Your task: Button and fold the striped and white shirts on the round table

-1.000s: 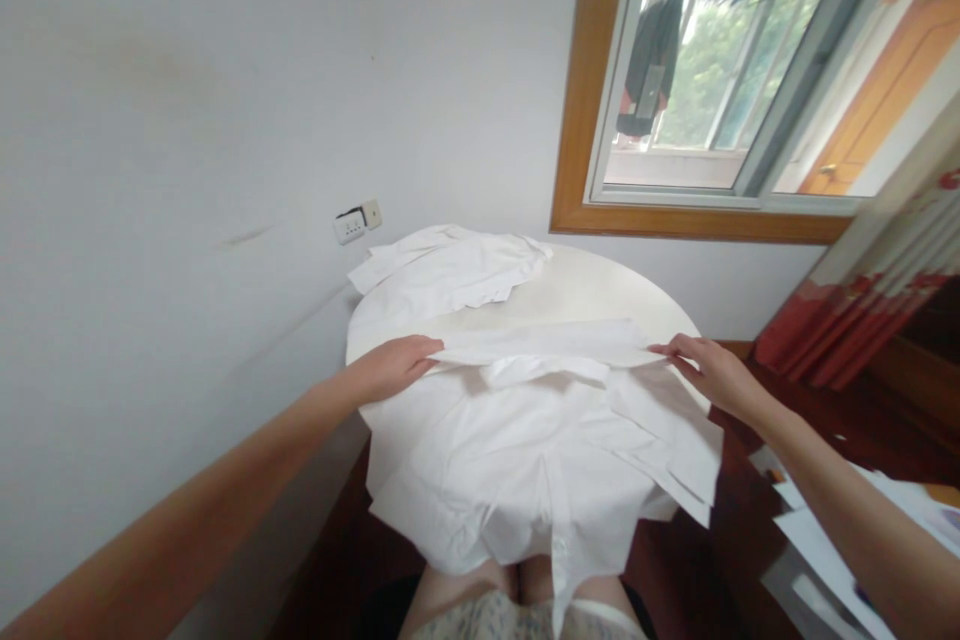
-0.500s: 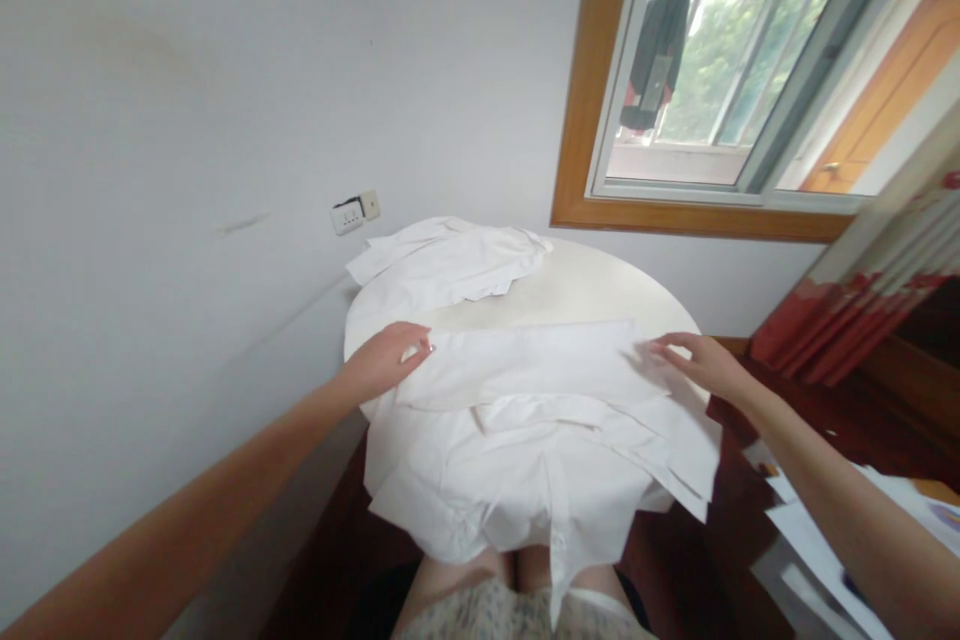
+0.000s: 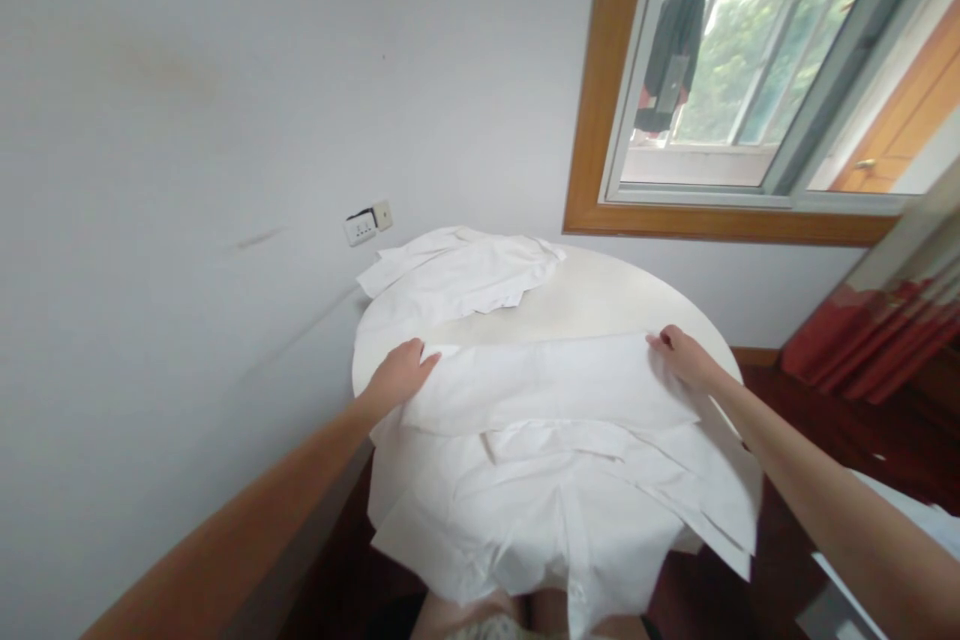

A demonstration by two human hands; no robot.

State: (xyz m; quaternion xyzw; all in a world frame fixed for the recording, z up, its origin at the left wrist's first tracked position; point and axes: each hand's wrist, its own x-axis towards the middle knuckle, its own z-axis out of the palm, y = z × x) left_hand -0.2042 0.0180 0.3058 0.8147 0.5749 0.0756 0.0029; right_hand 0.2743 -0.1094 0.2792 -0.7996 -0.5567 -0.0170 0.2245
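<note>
A white shirt lies spread over the near half of the round table, its front part hanging over the edge toward my lap. Across its far side runs a flat, folded white band of cloth; whether it belongs to the same shirt I cannot tell. My left hand is closed on the band's far left corner, thumb on the near side. At the far right corner my right hand pinches the cloth with curled fingers. Both arms reach forward, wide apart.
More white garments lie piled at the back left of the white round table, against the wall. A socket sits on the wall. To the right are a wood-framed window, a red and cream curtain and papers low down.
My fingers have closed more firmly on the band's two far corners. The view has shifted, so the table and shirt sit slightly lower and farther right.
</note>
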